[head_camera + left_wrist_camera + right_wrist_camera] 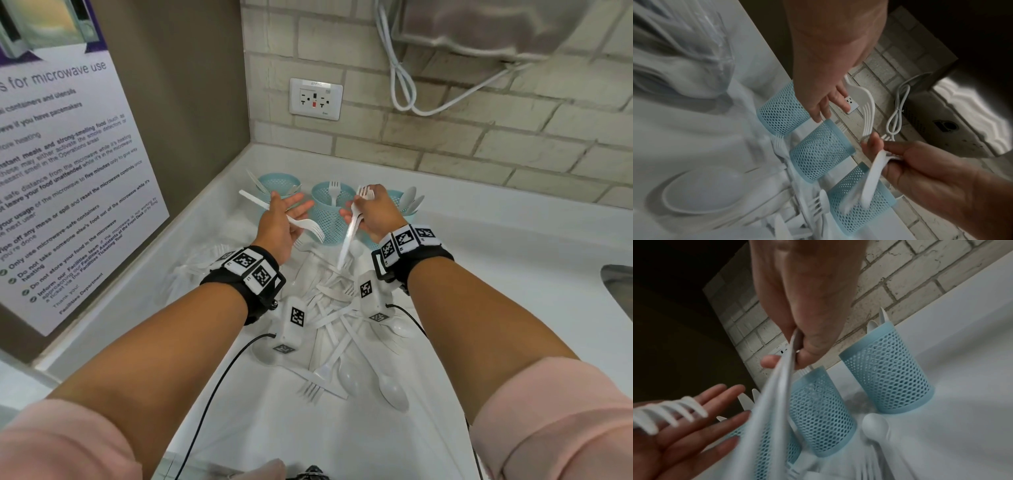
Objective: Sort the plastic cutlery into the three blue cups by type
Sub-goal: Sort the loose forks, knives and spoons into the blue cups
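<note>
Cutlery (342,329) lies heaped on the bench (513,260) before three cups (330,212). My left hand (284,222), fingers straight, carries a fork (301,224) across its palm; my right hand (371,214) pinches several forks (352,226) above the middle cup, the fork one.

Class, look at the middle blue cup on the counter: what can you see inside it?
One white fork stands inside the middle blue cup, tines up above the rim. Its handle and anything lower in the cup are hidden behind the mesh wall.
</note>
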